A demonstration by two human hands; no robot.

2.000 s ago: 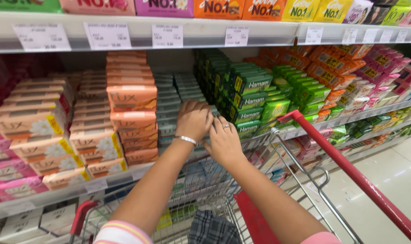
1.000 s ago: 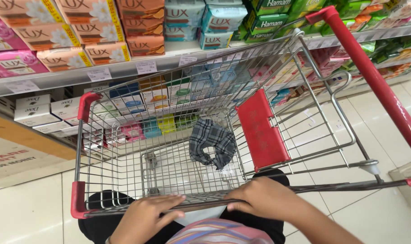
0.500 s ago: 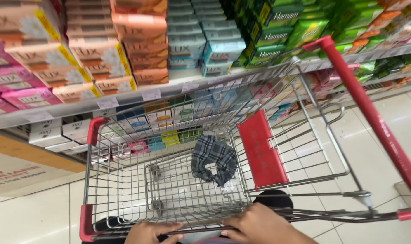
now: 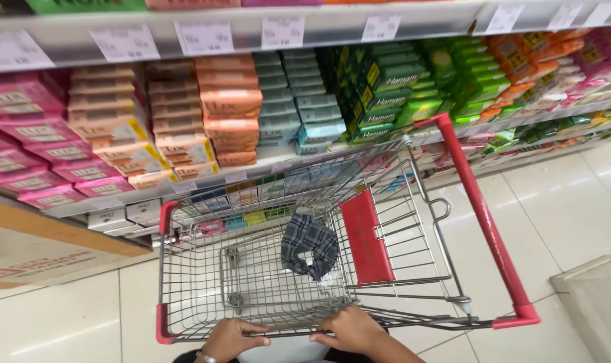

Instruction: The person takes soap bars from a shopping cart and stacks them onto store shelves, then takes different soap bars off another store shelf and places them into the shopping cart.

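Note:
A wire shopping cart (image 4: pixel 184 269) with red corner caps stands against a shelf of soap boxes. My left hand (image 4: pixel 233 337) and my right hand (image 4: pixel 349 329) both sit on its near rim at the bottom of the head view, fingers curled over the wire. A bracelet shows on my left wrist. Inside the basket lies a dark plaid cloth (image 4: pixel 309 246). A red seat flap (image 4: pixel 366 236) is just right of the cloth. The cart's red handle bar (image 4: pixel 483 215) runs along its right side. Something white (image 4: pixel 273 351) shows between my hands, too cut off to identify.
Shelves hold stacked soap boxes: pink (image 4: pixel 30 161), peach and orange (image 4: pixel 228 107), pale teal (image 4: pixel 289 107) and green (image 4: pixel 386 94). Price tags (image 4: pixel 201 35) line the upper shelf edge. A white tiled floor (image 4: pixel 561 195) lies to the right, with a pale box corner (image 4: pixel 598 302).
Two seconds ago both hands were up at the teal soap boxes on the shelf. They have come down to the cart's near rim, and the view has lifted back toward the shelf.

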